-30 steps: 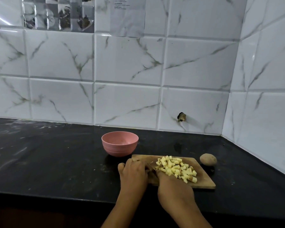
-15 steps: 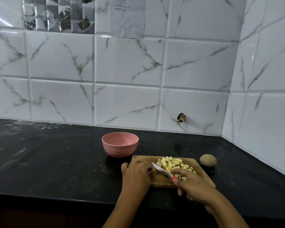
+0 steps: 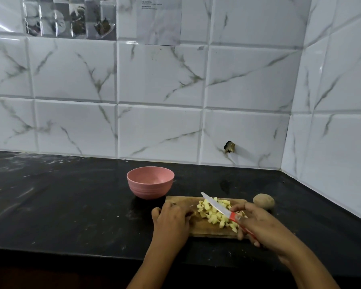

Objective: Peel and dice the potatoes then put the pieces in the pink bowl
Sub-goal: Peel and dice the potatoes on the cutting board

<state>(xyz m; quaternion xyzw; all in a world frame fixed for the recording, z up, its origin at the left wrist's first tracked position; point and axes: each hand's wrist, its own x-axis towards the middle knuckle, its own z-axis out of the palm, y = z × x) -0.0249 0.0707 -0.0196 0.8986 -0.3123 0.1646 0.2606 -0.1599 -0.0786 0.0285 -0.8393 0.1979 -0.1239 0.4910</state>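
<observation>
Black counter is streaked with pale smears. Marble-look tiles are fitted behind and at right. One tile is broken by a hole. Photo sheet and paper are stuck up top.

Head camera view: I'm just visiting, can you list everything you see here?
pink bowl: one, pink, on the counter behind the board's left end
cutting board: one, wood brown, near the counter's front
potato pieces: one pile, pale yellow, on the board
whole potato: one, brown, on the counter right of the board
knife: one, red handle, silver blade, over the pile
counter: one, black
wall tiles: many, white marbled, behind and right
left hand: resting on the board's left end
right hand: gripping the knife handle
</observation>
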